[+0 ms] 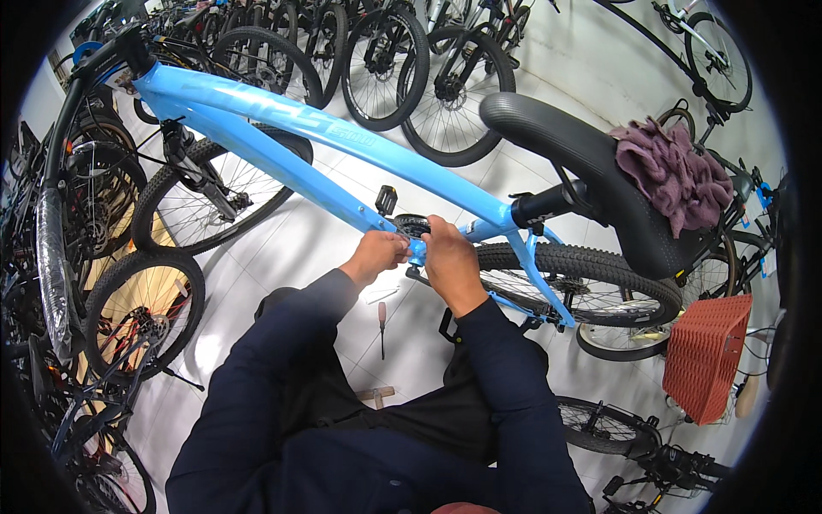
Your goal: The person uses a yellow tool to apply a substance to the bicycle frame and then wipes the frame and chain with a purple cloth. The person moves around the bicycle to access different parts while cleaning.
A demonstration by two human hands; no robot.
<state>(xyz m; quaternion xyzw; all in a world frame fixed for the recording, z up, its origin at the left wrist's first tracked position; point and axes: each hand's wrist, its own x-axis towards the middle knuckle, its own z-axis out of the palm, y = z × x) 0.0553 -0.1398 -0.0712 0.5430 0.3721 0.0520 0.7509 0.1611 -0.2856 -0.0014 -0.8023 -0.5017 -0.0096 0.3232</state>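
Note:
A light blue bicycle frame [282,128] runs from upper left to the middle, with a black saddle [591,163] on the right. My left hand [374,254] and my right hand [449,259] meet at the crank area [413,227] where the frame tubes join, fingers curled on parts there. What the fingers pinch is hidden. A black pedal [386,200] sticks up just above my hands. Both arms wear dark blue sleeves.
A purple rag [676,171] lies on the saddle. A screwdriver [382,324] and a wooden-handled tool [375,396] lie on the white floor below my hands. A red basket [706,355] is at right. Many parked bicycles ring the space.

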